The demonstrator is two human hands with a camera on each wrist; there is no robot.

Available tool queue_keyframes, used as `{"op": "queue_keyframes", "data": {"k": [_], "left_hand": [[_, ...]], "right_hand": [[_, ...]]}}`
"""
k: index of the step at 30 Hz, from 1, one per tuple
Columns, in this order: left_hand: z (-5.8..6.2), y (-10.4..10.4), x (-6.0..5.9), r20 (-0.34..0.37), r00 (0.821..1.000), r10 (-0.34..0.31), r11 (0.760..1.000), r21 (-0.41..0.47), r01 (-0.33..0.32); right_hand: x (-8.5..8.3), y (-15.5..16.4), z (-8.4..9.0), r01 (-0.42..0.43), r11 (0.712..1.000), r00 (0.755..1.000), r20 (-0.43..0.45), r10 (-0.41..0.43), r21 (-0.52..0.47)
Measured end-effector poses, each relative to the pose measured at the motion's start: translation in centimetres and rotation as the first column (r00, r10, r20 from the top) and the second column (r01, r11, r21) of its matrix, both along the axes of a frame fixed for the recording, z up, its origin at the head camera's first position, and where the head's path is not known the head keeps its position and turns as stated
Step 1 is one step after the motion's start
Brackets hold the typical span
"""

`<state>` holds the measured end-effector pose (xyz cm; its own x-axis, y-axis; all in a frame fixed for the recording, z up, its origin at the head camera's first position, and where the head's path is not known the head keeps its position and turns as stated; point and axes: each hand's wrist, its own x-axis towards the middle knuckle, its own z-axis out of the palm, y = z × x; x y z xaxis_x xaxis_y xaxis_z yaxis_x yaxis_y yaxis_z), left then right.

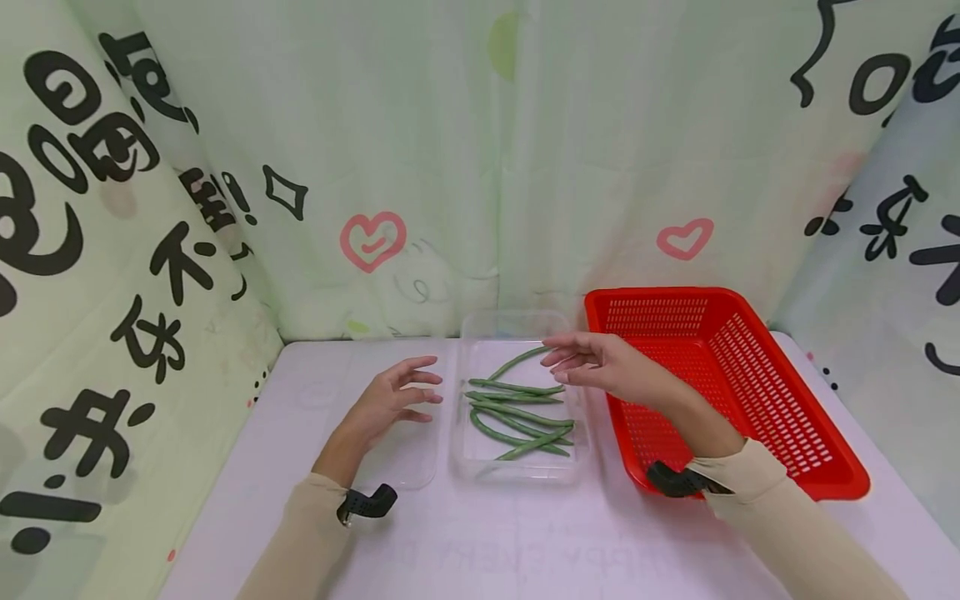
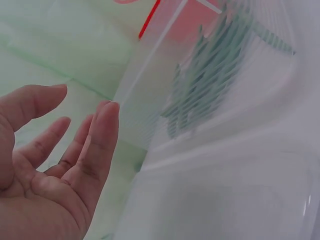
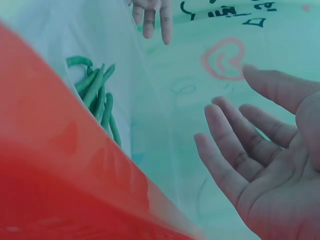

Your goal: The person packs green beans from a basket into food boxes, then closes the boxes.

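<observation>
Several green beans (image 1: 517, 412) lie in a clear plastic box (image 1: 517, 475), mostly crosswise; one curved bean (image 1: 513, 362) reaches up towards the right hand. Over the box's far right corner hovers my right hand (image 1: 600, 362), fingers loosely extended; its palm holds nothing in the right wrist view. My left hand (image 1: 390, 396) is held in the air left of the box, fingers spread and holding nothing. Beneath it, a clear flat lid (image 1: 412, 462) lies on the table. Through the box's side wall, the beans (image 2: 210, 70) show blurred in the left wrist view.
A red perforated basket (image 1: 750, 315) stands right of the clear box, under my right forearm. Its side (image 3: 70, 165) fills the lower left of the right wrist view. Printed curtains (image 1: 450, 150) enclose the white table (image 1: 480, 550) at the back and sides.
</observation>
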<state>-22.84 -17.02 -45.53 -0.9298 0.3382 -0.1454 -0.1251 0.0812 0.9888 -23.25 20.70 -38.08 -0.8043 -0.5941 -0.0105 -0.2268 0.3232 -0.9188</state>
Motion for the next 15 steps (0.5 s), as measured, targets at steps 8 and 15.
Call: {"op": "queue_keyframes", "data": {"k": [8, 15], "left_hand": [[1.2, -1.5, 1.2, -0.045, 0.999, -0.013, 0.998, -0.066, 0.01], [1.7, -2.5, 2.1, -0.111, 0.993, -0.026, 0.993, -0.116, 0.013]], "right_hand": [[1.9, 0.0, -0.5, 0.075, 0.996, 0.997, 0.028, -0.074, -0.05], [3.4, -0.3, -0.7, 0.143, 0.988, 0.988, 0.071, -0.139, -0.061]]}}
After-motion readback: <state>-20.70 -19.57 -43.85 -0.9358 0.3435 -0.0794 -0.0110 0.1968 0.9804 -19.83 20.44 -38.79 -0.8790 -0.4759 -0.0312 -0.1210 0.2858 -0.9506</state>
